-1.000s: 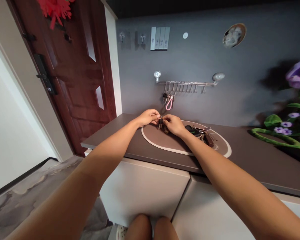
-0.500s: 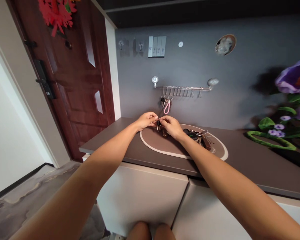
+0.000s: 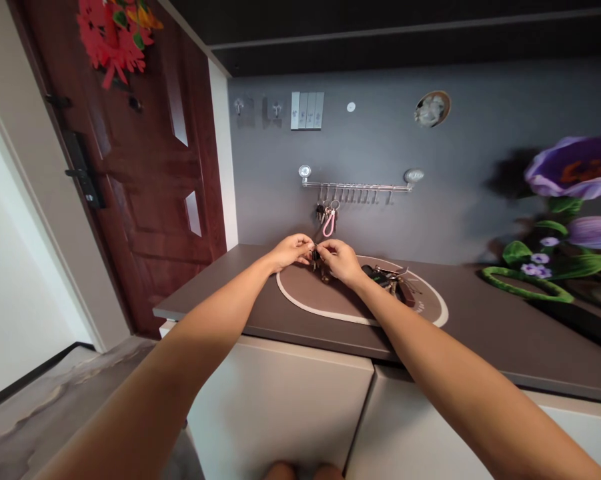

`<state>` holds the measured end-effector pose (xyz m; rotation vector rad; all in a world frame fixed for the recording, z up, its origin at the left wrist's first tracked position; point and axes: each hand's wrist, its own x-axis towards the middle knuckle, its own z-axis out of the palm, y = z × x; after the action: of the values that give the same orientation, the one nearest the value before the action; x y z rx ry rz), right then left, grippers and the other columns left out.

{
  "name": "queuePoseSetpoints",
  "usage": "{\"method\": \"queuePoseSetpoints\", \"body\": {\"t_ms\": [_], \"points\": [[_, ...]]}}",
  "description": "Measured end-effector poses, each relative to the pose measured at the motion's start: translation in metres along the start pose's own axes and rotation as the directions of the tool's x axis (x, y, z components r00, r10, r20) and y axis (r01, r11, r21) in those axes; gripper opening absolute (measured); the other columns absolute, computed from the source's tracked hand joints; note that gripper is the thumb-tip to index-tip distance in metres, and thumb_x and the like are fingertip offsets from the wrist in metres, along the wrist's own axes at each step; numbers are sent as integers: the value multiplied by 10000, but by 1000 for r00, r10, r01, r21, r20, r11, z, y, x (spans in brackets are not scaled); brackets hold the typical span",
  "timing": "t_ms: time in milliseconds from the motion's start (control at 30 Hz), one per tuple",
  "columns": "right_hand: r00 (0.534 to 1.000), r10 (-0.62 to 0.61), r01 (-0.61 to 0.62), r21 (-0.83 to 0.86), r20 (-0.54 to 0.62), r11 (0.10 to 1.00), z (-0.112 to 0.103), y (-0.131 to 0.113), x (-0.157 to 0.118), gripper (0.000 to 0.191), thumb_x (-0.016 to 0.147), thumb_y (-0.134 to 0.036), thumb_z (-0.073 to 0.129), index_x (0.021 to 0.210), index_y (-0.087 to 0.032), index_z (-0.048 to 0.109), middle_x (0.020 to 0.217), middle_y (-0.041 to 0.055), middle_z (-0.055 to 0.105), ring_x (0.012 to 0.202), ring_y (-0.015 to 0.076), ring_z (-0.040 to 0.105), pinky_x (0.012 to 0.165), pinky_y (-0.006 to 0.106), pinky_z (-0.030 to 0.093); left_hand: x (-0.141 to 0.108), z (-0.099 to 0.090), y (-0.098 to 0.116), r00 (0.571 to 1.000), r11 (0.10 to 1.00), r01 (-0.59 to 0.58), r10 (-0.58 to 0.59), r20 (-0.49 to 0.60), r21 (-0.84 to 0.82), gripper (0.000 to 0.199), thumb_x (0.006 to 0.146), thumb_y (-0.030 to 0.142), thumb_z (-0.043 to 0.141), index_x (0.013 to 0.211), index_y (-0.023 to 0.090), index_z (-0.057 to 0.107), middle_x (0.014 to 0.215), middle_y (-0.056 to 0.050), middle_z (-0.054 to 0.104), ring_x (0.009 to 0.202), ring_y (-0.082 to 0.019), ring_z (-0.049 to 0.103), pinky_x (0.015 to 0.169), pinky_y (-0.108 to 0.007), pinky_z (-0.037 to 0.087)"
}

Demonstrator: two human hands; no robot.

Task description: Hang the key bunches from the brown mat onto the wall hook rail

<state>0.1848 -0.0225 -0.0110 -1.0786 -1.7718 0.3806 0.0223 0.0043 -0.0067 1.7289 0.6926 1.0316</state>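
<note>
My left hand (image 3: 293,251) and my right hand (image 3: 339,259) meet above the brown mat (image 3: 310,299), fingertips pinched together. Between them hangs a small bunch of keys (image 3: 315,257), dark-headed, gripped near its top by both hands; the ring itself is mostly covered by my fingers. On the mat, right of my right wrist, lies a pile of keys and dark items (image 3: 393,283). Behind my hands, a key bunch with a pink strap (image 3: 329,223) hangs from the left part of the hook rail (image 3: 360,188).
Purple artificial flowers (image 3: 580,170) stand on the right of the dark counter (image 3: 480,333). White cabinet doors (image 3: 280,393) are below its front edge. A dark red door (image 3: 150,220) is at the left, and a black shelf (image 3: 380,50) overhangs the wall.
The camera view has tilted slightly upward and turned to the right, so the scene sits lower and further left. Both hands keep their pinch on the keys, with little visible movement.
</note>
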Motion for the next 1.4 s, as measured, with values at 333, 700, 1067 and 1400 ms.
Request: {"method": "queuePoseSetpoints", "body": {"t_ms": [333, 700, 1067, 1400], "points": [[997, -49, 45, -74, -52, 996, -4, -1, -4, 206, 765, -343, 428, 775, -184, 557, 709, 2, 586, 655, 120, 524, 647, 229, 399, -2, 6, -1, 999, 996, -12, 10, 31, 84, 323, 760, 349, 539, 1002, 143, 486, 723, -14, 539, 655, -75, 541, 623, -240, 478], [980, -21, 14, -38, -200, 999, -8, 2, -3, 214, 760, -350, 411, 746, -172, 530, 707, 11, 561, 661, 134, 499, 669, 260, 379, 0, 10, -9, 991, 904, -133, 132, 31, 406, 215, 800, 303, 412, 850, 129, 528, 723, -28, 566, 602, -87, 521, 584, -221, 428], [919, 157, -47, 295, -361, 954, -19, 7, 33, 191, 708, -341, 463, 726, -161, 521, 670, 13, 562, 613, 119, 508, 612, 250, 421, -1, 9, -11, 968, 644, -208, 244, 60, 736, 270, 786, 301, 371, 680, 152, 570, 624, -13, 599, 575, -113, 522, 566, -213, 366], [820, 290, -120, 348, -493, 930, -35, -2, 93, 116, 707, -249, 480, 701, -155, 548, 639, 15, 587, 605, 110, 545, 594, 221, 445, 4, 7, -18, 971, 624, -189, 236, 48, 758, 270, 788, 292, 368, 700, 153, 582, 604, -8, 602, 550, -107, 522, 558, -207, 356]]}}
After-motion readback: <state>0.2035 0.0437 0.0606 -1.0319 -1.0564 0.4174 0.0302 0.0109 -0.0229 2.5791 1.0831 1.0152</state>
